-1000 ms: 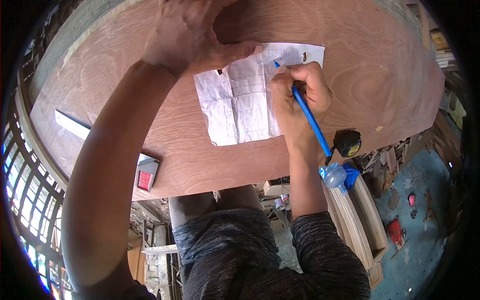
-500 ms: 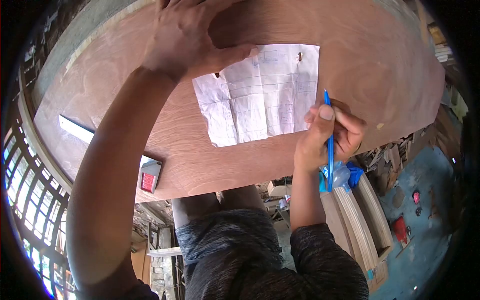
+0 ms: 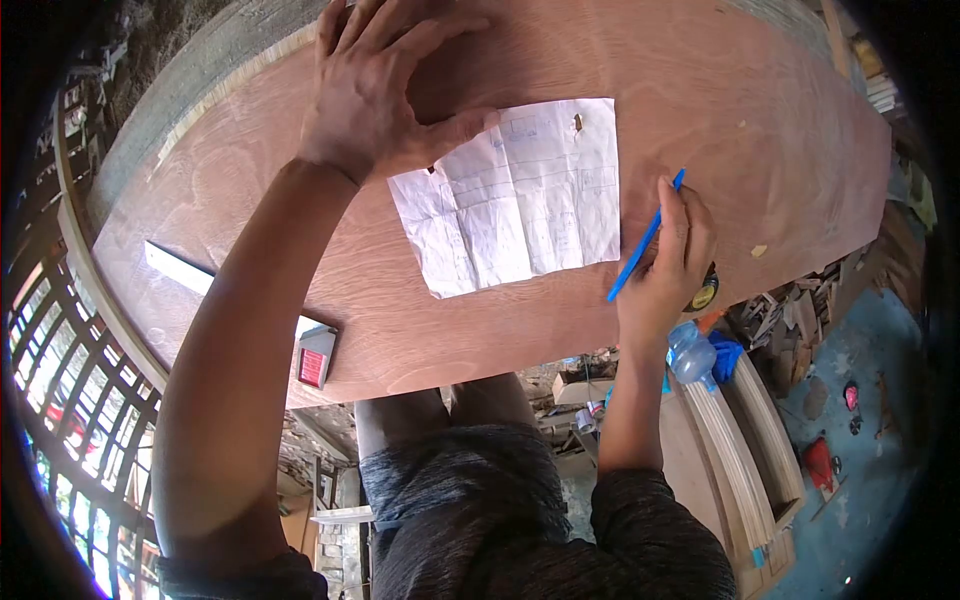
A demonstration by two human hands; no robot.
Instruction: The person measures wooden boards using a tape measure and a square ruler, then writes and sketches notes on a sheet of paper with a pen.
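Note:
A creased white paper (image 3: 515, 200) with faint drawn lines and small holes lies on the plywood sheet (image 3: 400, 340). My left hand (image 3: 375, 100) is spread on the plywood, its thumb resting at the paper's upper left edge and its fingers apart. To the right of the paper, my right hand (image 3: 672, 255) holds a blue pen (image 3: 645, 240) between thumb and fingers, clear of the paper. Partly hidden behind the right hand is a black and yellow tape measure (image 3: 706, 290) near the plywood's front edge.
A red and grey box-like object (image 3: 315, 355) and a white strip (image 3: 178, 268) lie on the plywood at left. Beyond the front edge at right are a clear plastic bottle (image 3: 691, 352), curved wooden pieces (image 3: 735, 455) and wood scraps (image 3: 800, 318). A lattice (image 3: 80, 400) stands at far left.
My right hand has gone from the paper to the plywood right of it, and the pen has swung round in its fingers. The left hand stays at the paper's edge.

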